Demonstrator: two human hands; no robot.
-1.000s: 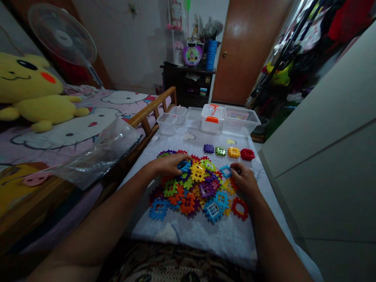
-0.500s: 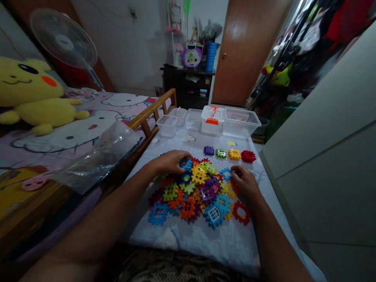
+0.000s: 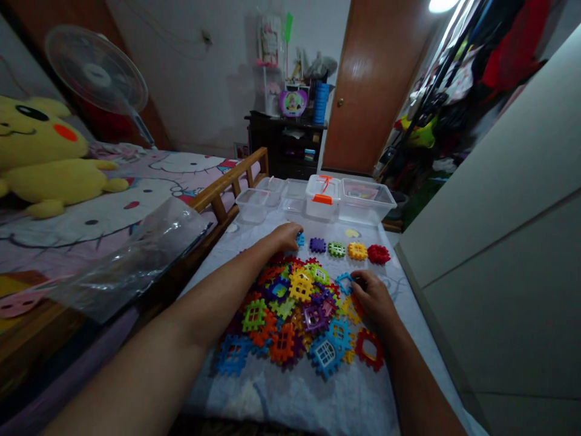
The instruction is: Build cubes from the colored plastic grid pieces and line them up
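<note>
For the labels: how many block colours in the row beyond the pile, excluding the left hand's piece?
4, left to right: purple block, green block, yellow block, red block. More may be hidden underneath.

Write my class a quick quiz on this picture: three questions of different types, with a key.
1. True or false: the left hand has a green piece at its fingertips.
2. Choose one: which colour stands at the right end of the row of plastic pieces behind the pile?
A) yellow
B) purple
C) red
3. Fill in the blank: the front clip on the lidded box is ____.

Key: 1. False, a blue piece; 2. C; 3. orange.
</note>
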